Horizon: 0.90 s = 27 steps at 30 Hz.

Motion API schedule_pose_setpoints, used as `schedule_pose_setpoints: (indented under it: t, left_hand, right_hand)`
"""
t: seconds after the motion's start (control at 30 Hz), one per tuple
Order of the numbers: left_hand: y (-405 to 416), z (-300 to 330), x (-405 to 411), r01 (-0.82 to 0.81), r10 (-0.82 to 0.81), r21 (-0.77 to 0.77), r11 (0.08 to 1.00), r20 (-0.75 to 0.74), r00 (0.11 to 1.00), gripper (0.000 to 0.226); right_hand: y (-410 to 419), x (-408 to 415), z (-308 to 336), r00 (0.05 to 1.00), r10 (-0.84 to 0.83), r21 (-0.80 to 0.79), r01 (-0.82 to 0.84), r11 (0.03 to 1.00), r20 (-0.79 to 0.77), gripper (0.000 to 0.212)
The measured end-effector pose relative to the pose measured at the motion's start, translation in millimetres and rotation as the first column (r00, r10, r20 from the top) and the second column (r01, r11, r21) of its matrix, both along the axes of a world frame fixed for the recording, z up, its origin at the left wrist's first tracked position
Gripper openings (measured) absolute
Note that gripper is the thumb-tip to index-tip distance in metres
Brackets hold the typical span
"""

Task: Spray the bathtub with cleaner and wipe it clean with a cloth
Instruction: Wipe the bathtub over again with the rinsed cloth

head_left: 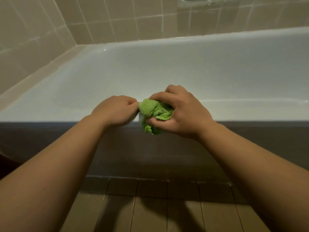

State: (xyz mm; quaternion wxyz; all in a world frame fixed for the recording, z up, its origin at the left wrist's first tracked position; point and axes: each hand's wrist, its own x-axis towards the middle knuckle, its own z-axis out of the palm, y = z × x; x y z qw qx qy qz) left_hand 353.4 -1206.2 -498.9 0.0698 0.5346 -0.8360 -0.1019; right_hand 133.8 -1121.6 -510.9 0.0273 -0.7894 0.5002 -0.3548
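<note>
Tiled wall (33,39) runs along the far left and back, beige tiles, pale grout. White tub (184,67) spans the frame below it, inner wall and near rim in view, dark outer panel under the rim. Brown floor tiles (150,213) at the bottom, shadowed.

Left hand (117,111) sits over the near rim, left of centre, fingers curled, thumb and fingertips pinching the left edge of the cloth (153,111). Forearm comes in from bottom left.

Cloth is green, fluffy, bunched into a wad, held between both hands just above the near rim, a bit hanging down over the dark panel. Cannot tell if it touches the rim.

Right hand (182,113) just right of centre, fingers curled over the top of the cloth, thumb tucked under it, gripping the wad. Forearm comes in from bottom right.

A recessed fitting (200,0) shows in the wall top right, cut off by the frame.
</note>
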Motion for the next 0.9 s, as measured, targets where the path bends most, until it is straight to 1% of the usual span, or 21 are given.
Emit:
schedule_pose_setpoints:
  t: [0.1,0.17,0.2,0.27,0.33,0.37,0.43,0.5,0.53,0.57,0.6,0.67,0.7,0.77,0.83,0.9]
  left_hand:
    - [-4.9,-3.4,0.9,0.026,-0.025,-0.039,0.999,0.008,1.000,0.051]
    - [-5.2,-5.8,0.3,0.049,-0.050,-0.040,0.998,-0.007,0.999,0.053]
    - [-3.6,-5.8,0.6,0.075,-0.076,-0.045,0.996,-0.012,0.997,0.053]
    - [0.1,-5.5,-0.5,0.151,-0.152,-0.049,0.987,0.000,0.988,0.053]
    - [3.9,-2.0,-5.6,0.221,-0.221,-0.007,0.975,0.008,0.975,0.051]
    - [5.4,0.4,-9.0,0.249,-0.249,0.030,0.968,0.012,0.968,0.051]
    - [4.7,4.0,-17.0,0.299,-0.301,0.089,0.950,0.010,0.954,0.055]
    - [1.1,4.6,-27.0,0.338,-0.341,0.127,0.933,0.007,0.940,0.058]
    - [0.0,4.7,-32.5,0.357,-0.361,0.140,0.924,0.002,0.933,0.059]
    - [-0.9,4.6,-36.7,0.371,-0.375,0.153,0.916,-0.002,0.927,0.062]
    - [-1.2,4.4,-40.1,0.384,-0.387,0.164,0.909,-0.011,0.922,0.066]
    - [-0.9,3.9,-43.5,0.398,-0.400,0.163,0.903,-0.022,0.916,0.071]
    - [-0.2,3.8,-43.3,0.396,-0.398,0.157,0.905,-0.024,0.917,0.072]
    - [-0.2,3.1,-41.8,0.390,-0.391,0.139,0.910,-0.021,0.920,0.072]
    - [0.4,4.0,-43.2,0.388,-0.391,0.150,0.909,-0.012,0.921,0.072]
    - [2.1,5.2,-48.9,0.391,-0.394,0.156,0.907,-0.013,0.919,0.071]
  right_hand:
    - [17.2,-3.5,-11.8,0.988,-0.148,-0.166,0.154,0.974,0.046,0.051]
    - [39.6,-12.2,-28.8,0.942,-0.312,-0.266,0.335,0.904,0.128,0.050]
    - [52.4,-15.8,-39.1,0.895,-0.406,-0.293,0.444,0.847,0.185,0.049]
    - [76.0,-16.2,-58.8,0.766,-0.561,-0.283,0.640,0.715,0.316,0.051]
    - [89.3,-6.7,-74.4,0.644,-0.639,-0.208,0.754,0.623,0.421,0.056]
    - [91.9,0.4,-79.7,0.592,-0.655,-0.148,0.784,0.602,0.470,0.062]
    - [91.8,18.2,-87.4,0.468,-0.654,0.008,0.810,0.586,0.595,0.072]
    - [86.8,42.3,-98.7,0.310,-0.637,0.187,0.786,0.590,0.706,0.078]
    - [81.8,57.6,-105.9,0.248,-0.629,0.252,0.762,0.596,0.737,0.081]
    - [75.6,74.9,-111.4,0.215,-0.624,0.290,0.741,0.605,0.751,0.083]
    - [69.3,91.9,-114.8,0.212,-0.616,0.299,0.727,0.619,0.759,0.084]
    - [58.9,113.1,-114.6,0.235,-0.586,0.262,0.724,0.638,0.776,0.085]
    - [55.8,113.4,-113.2,0.242,-0.575,0.237,0.737,0.633,0.782,0.084]
    - [53.6,98.1,-114.6,0.233,-0.579,0.206,0.779,0.592,0.781,0.081]
    - [53.4,84.1,-124.5,0.173,-0.594,0.229,0.811,0.539,0.785,0.078]
    - [50.2,92.7,-135.3,0.094,-0.612,0.313,0.793,0.523,0.785,0.078]
